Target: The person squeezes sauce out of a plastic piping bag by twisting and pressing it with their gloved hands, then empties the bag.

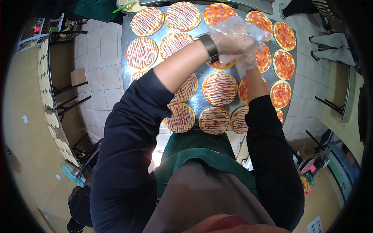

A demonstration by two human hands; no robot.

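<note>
Clear, crinkled plastic covers my left hand (233, 37), which is over the far pizzas with a dark watch band (209, 47) at its wrist. Close against it is my right hand (247, 58), also in clear plastic. Both hands look closed around something, but glare and plastic hide what it is. Below them lies the metal table (197, 105), holding rows of round pizzas. Those on the left and in the middle, such as one striped pizza (219, 88), carry white lines. On the right, pizzas like one unstriped pizza (283, 65) show pink squares on orange topping.
A bowl (132, 6) with a green-handled utensil stands at the table's far left corner, near a person in green. Another person's legs (332, 46) are at the right. Pale rounds (43, 73) line a surface at the left. A cardboard box (78, 76) is on the tiled floor.
</note>
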